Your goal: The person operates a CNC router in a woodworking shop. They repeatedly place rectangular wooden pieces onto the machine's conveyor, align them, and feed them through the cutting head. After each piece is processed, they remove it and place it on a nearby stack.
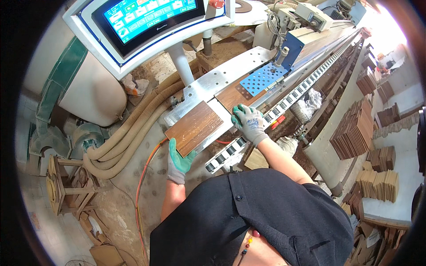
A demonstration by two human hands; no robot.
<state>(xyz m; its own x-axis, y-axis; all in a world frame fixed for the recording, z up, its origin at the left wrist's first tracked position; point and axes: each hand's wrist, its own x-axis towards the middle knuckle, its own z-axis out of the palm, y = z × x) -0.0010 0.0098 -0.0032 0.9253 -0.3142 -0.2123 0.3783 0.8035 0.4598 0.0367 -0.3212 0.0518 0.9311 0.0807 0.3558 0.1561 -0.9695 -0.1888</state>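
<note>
My left hand (179, 159), in a green-and-grey glove, grips the near end of a brown wooden board (194, 127) lying over the metal machine table (206, 77). My right hand (248, 125), gloved alike, has its fingers curled on a second brown board (231, 94), which reaches beneath a blue perforated plate (262, 79). A roller track (295, 97) runs diagonally along the machine's right side, beside my right hand.
A touchscreen panel (146, 20) on a post stands at upper left. Ribbed hoses (115, 150) and an orange cable (144, 190) run left of me. Stacked boards (353, 128) line the right side, with a wooden stand (66, 186) at lower left.
</note>
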